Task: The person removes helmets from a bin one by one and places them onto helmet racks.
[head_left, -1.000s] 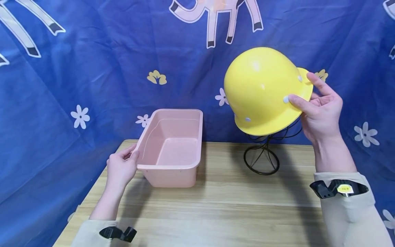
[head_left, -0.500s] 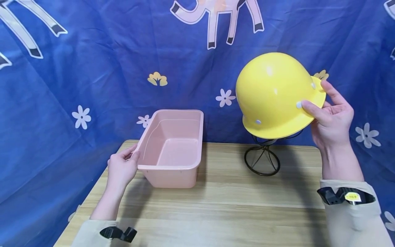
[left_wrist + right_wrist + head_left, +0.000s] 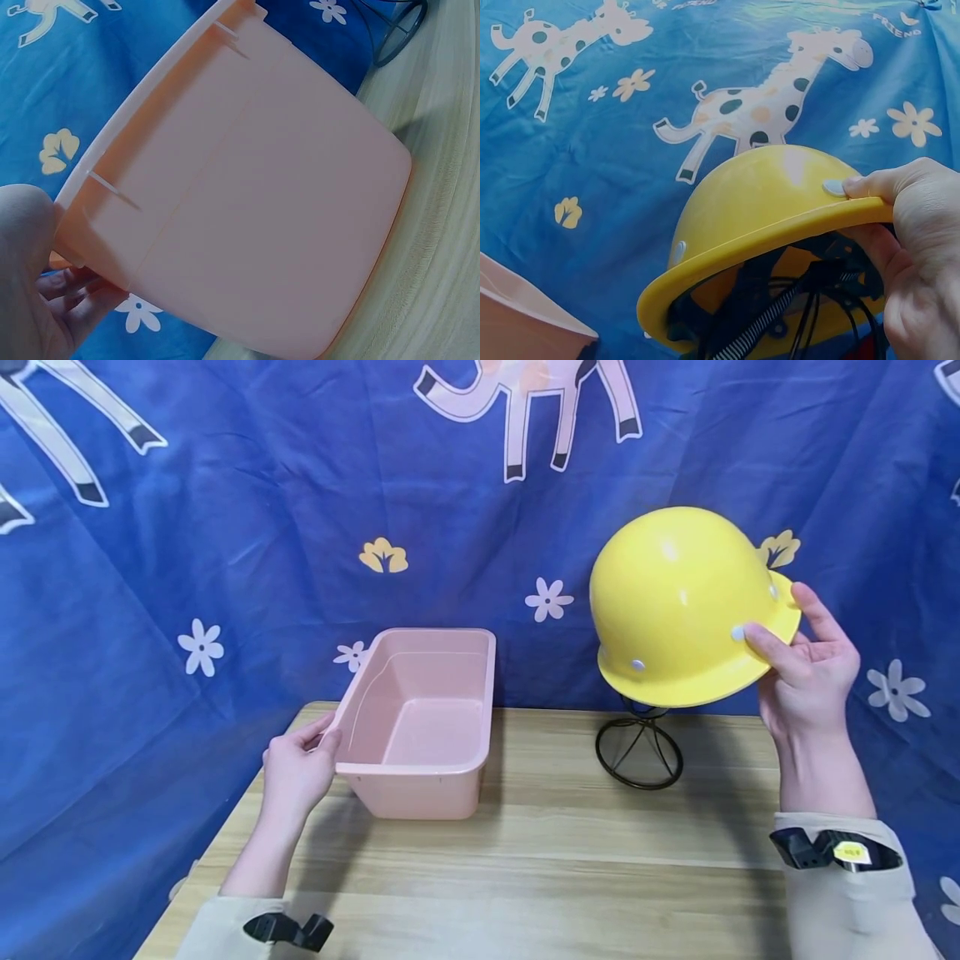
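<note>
A yellow hard hat [image 3: 675, 610] is over a black wire stand [image 3: 639, 753] at the right of the head view. My right hand [image 3: 810, 668] grips its brim, thumb on the outside by a white rivet and fingers underneath. In the right wrist view the hat tilts, and its dark inner straps [image 3: 780, 307] show beneath the shell, with thin black wires among them. My left hand [image 3: 300, 768] pinches the rim of a pink plastic basin [image 3: 431, 793] at its near left corner. The left wrist view shows the basin's outer wall [image 3: 247, 195] with the fingers under the rim.
Both the basin and the stand are on a wooden table [image 3: 540, 893]. A blue curtain [image 3: 262, 527] with printed animals and flowers hangs right behind the table's back edge. The basin is left of the stand, with bare wood between them.
My right hand has moved the hard hat right and then down, lower over the wire stand, covering more of its top. The left hand and the basin have stayed in place.
</note>
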The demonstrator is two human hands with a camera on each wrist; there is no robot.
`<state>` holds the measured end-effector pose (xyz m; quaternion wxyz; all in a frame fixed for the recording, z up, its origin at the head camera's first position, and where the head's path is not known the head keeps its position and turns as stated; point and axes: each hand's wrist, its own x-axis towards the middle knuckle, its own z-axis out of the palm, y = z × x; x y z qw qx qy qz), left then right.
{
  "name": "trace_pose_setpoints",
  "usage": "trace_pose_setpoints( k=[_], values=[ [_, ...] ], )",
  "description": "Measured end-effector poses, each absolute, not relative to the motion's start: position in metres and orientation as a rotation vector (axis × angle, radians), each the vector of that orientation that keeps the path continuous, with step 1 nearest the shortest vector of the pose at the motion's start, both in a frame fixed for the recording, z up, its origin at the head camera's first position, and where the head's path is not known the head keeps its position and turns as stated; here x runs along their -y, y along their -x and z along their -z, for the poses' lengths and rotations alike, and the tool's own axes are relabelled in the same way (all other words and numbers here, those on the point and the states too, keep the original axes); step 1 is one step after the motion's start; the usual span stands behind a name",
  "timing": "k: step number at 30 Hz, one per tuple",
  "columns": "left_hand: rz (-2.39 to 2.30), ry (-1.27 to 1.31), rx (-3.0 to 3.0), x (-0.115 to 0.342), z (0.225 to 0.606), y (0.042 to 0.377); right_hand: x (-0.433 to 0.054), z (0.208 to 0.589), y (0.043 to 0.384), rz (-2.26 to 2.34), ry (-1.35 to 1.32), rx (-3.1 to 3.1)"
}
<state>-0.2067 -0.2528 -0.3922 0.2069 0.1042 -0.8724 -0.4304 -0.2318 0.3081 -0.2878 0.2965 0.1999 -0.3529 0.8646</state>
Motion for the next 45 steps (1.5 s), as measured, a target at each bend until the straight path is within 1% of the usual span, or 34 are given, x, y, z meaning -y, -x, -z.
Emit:
trace_pose_setpoints(
  k=[8, 16, 32, 39, 45],
  values=[
    [1.165, -0.309, 2.434, 0.255, 0.393, 0.205, -0.315, 0.306, 0.235, -2.309, -0.47, 0.934],
    [1.149, -0.271, 2.425, 0.252, 0.392, 0.206, -0.321, 0.32, 0.234, -2.33, -0.397, 0.875],
    [1.17, -0.277, 2.407, 0.252, 0.395, 0.207, -0.318, 0.346, 0.236, -2.367, -0.342, 0.814],
    [1.188, -0.269, 2.4, 0.253, 0.396, 0.208, -0.33, 0.347, 0.229, -2.39, -0.372, 1.02],
    [1.22, -0.264, 2.392, 0.254, 0.396, 0.207, -0.342, 0.339, 0.224, -2.353, -0.26, 1.421]
  ],
)
